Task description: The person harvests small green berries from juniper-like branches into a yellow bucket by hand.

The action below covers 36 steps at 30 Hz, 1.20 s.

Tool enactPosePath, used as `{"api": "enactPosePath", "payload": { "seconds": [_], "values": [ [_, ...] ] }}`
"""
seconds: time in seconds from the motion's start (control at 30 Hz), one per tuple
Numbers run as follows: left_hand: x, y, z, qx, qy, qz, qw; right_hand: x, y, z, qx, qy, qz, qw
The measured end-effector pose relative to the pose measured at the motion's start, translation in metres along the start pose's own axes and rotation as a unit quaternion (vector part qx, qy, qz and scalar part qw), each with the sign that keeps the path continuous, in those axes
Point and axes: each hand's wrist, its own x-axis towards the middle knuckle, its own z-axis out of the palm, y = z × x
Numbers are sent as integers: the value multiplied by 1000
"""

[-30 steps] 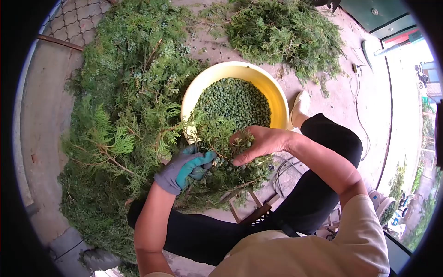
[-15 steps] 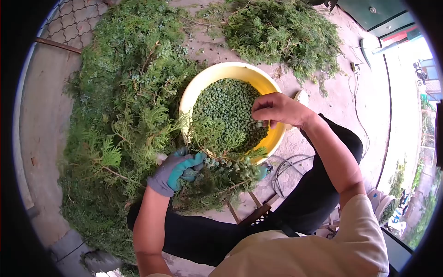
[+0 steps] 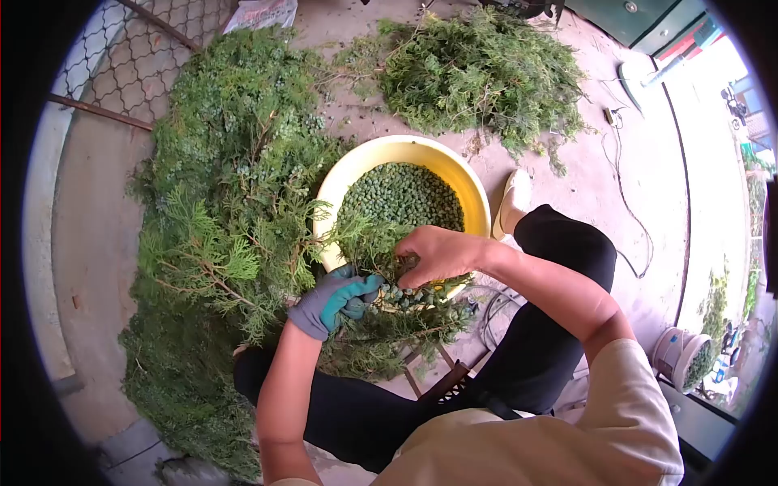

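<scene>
My left hand (image 3: 334,298), in a grey and teal glove, grips a green conifer sprig (image 3: 389,312) by its stem, just in front of the yellow basin (image 3: 350,168). The basin is filled with small green cones (image 3: 403,197). My bare right hand (image 3: 435,253) is down on the sprig, fingers curled around the cones and foliage at its near edge of the basin. What lies under the fingers is hidden.
A big heap of cut conifer branches (image 3: 227,211) lies to the left. A smaller pile (image 3: 482,73) sits beyond the basin. Wire mesh fencing (image 3: 105,57) stands at far left. Cables (image 3: 624,202) cross the concrete floor, and a white bucket (image 3: 681,356) stands at right.
My right hand went from the sprig out over the basin of cones, then came back down onto the sprig. My left hand kept its grip throughout.
</scene>
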Motion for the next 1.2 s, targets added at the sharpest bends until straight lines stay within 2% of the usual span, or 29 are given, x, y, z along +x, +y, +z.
{"api": "enactPosePath", "payload": {
  "seconds": [0.03, 0.1, 0.13, 0.17, 0.2, 0.23, 0.27, 0.33, 0.37, 0.4, 0.43, 0.47, 0.5, 0.53, 0.57, 0.6, 0.63, 0.67, 0.7, 0.77, 0.8, 0.87, 0.97, 1.0, 1.1, 1.2],
  "values": [
    [2, 1, 4, 1, 1, 3, 1000, -4, 3, -2, -4, -1, 2, 1000],
    [4, 4, 10, 2, -2, 4, 1000, -11, 9, -8, 58, 69, 10, 996],
    [5, 6, 14, 13, 3, 8, 1000, -10, 20, -13, 150, 140, -18, 979],
    [5, 7, 16, 23, 8, 12, 1000, -17, 19, -28, 156, 206, -31, 965],
    [6, 7, 18, 31, 8, 13, 999, -21, 24, -35, 26, 302, -59, 951],
    [8, 6, 18, 15, 8, 29, 999, -24, 27, -38, -104, 392, -83, 910],
    [10, 6, 19, 0, 7, 44, 999, -28, 22, -35, -99, 400, -84, 907],
    [18, 10, 25, 26, 36, 67, 997, -39, 2, -20, -290, 562, -130, 764],
    [24, 13, 27, 39, 63, 91, 993, -45, -5, -9, -235, 517, -134, 812],
    [30, 12, 26, 37, 49, 126, 990, -51, -16, 2, -117, 466, -148, 864],
    [36, 11, 26, 40, 48, 125, 990, -50, -14, 13, -31, 410, -176, 894],
    [41, 11, 27, 6, 92, 146, 985, -49, -12, 22, -6, 339, -165, 926],
    [47, 11, 26, -27, 136, 166, 976, -44, -5, 31, 33, 251, -95, 963],
    [57, 13, 11, 12, 111, 144, 983, -37, 3, 42, 139, 210, -50, 967],
    [58, 17, 12, 14, 109, 142, 984, -30, 7, 46, 243, 166, -3, 956],
    [59, 21, 14, 10, 105, 127, 986, -24, 11, 45, 243, 167, -1, 956],
    [58, 26, 16, 4, 100, 114, 988, -20, 14, 44, 400, 174, 56, 898],
    [58, 30, 15, 0, 99, 115, 988, -15, 17, 41, 545, 175, 111, 813],
    [57, 34, 12, -28, 82, 126, 988, -10, 27, 38, 590, 186, 144, 772],
    [55, 40, 6, -60, 67, 136, 987, -3, 34, 39, 633, 218, 149, 728],
    [54, 43, 4, -69, 50, 134, 987, -1, 33, 38, 632, 215, 152, 729],
    [52, 46, 3, -89, 36, 129, 987, 2, 31, 32, 666, 220, 88, 707],
    [49, 49, 4, -76, 10, 124, 989, 10, 34, 24, 683, 210, 113, 691],
    [50, 49, 3, -75, -7, 117, 990, 10, 28, 24, 673, 244, 162, 679],
    [55, 45, 0, -72, -10, 101, 992, 10, 22, 23, 692, 238, 141, 667],
    [52, 44, 4, -57, -1, 103, 993, 10, 13, 16, 688, 213, 98, 687]
  ]
}}
